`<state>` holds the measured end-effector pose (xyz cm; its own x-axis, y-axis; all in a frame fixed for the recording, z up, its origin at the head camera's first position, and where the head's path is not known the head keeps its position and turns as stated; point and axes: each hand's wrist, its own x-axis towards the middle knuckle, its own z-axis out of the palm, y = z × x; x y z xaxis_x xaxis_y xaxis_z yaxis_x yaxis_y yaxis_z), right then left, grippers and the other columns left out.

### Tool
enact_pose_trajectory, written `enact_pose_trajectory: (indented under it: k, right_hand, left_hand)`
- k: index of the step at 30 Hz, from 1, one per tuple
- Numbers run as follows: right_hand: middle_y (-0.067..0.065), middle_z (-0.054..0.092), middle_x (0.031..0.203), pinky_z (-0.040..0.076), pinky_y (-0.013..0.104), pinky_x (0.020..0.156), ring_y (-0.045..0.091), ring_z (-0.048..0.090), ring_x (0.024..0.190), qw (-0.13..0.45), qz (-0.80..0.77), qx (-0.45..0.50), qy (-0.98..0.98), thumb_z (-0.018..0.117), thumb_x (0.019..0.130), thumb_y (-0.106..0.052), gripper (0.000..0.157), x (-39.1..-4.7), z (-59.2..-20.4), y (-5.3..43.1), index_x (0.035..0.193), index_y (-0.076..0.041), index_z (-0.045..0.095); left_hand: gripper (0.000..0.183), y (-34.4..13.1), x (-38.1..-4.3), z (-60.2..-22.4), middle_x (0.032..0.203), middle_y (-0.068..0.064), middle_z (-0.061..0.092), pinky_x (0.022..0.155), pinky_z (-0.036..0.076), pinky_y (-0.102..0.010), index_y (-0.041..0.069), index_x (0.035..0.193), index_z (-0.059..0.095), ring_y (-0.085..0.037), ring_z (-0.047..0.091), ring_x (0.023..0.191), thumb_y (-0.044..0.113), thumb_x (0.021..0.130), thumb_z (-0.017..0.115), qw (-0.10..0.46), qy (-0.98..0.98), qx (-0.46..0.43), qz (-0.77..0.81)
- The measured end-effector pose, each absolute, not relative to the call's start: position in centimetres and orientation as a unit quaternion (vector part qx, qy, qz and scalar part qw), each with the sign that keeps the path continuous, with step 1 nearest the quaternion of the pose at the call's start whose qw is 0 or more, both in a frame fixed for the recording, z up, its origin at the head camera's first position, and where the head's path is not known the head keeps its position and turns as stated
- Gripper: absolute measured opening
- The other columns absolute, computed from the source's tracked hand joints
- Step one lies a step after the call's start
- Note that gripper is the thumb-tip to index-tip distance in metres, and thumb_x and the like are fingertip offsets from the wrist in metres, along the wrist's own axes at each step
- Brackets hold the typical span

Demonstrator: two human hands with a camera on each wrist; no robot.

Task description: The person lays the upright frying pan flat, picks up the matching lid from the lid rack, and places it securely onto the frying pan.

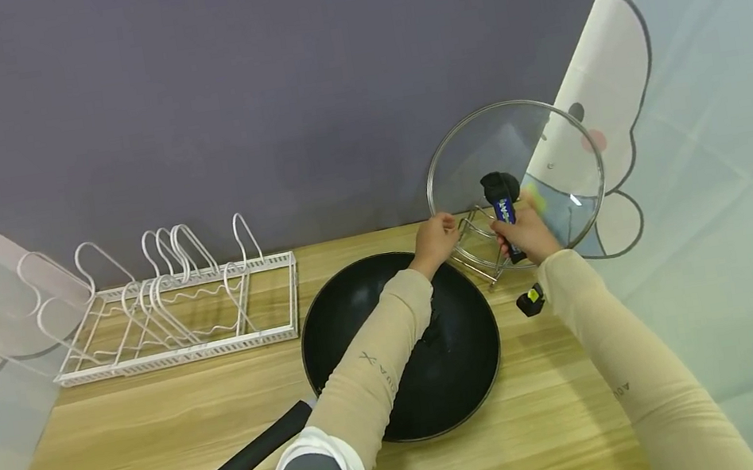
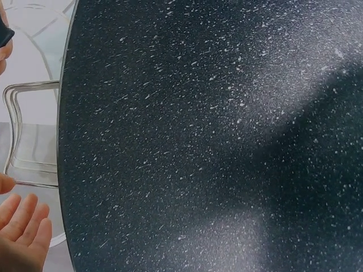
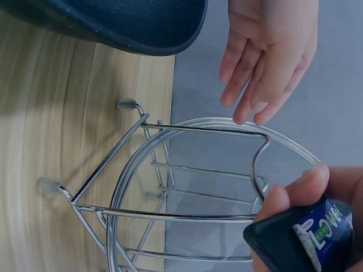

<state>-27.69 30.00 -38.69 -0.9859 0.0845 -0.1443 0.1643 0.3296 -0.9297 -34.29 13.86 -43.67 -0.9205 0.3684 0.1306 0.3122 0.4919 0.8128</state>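
Note:
A large round glass lid (image 1: 520, 126) with a metal rim stands upright in a chrome wire lid rack (image 3: 164, 215). My right hand (image 1: 528, 234) grips the lid's black handle (image 1: 504, 209), which carries a blue label (image 3: 323, 235). My left hand (image 1: 437, 241) reaches over the wok to the left edge of the lid and rack. In the right wrist view, its fingers (image 3: 244, 79) extend loosely beside the rim and hold nothing. The black wok (image 1: 437, 355) lies under my left forearm, and its speckled interior fills most of the left wrist view.
On the left of the wooden table (image 1: 117, 448) stands a white wire rack (image 1: 176, 351) with curved dividers. The wok's long black handle (image 1: 249, 462) points toward the front left. A small black block (image 1: 530, 300) with a yellow patch shows beside my right wrist. A grey wall (image 1: 222, 112) rises behind.

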Motion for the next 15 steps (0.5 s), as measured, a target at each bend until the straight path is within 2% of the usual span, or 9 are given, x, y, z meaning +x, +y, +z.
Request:
enact_pose_trajectory:
  k: [8,15]
  right_hand:
    - [-0.004,0.052,0.055,0.049,0.024,0.047,0.007,0.049,0.045,0.026,-0.571,0.075,0.817,0.049,0.096,-0.013,0.024,-27.47,-38.65,29.85,0.093,0.011,0.047]
    - [-0.004,0.051,0.054,0.049,0.025,0.046,0.007,0.049,0.044,0.022,-0.579,0.075,0.812,0.049,0.097,-0.012,0.023,-27.53,-38.55,29.6,0.088,0.009,0.047]
  left_hand:
    - [0.032,14.58,-34.29,-44.04,0.121,-0.007,0.063,0.091,0.047,-0.031,0.008,0.124,0.058,-0.021,0.059,0.109,0.014,0.093,0.058,0.039,0.872,0.199,0.445]
    - [0.028,14.58,-34.59,-44.59,0.121,-0.008,0.062,0.088,0.048,-0.031,0.006,0.121,0.06,-0.02,0.061,0.106,0.01,0.095,0.051,0.035,0.859,0.198,0.47]
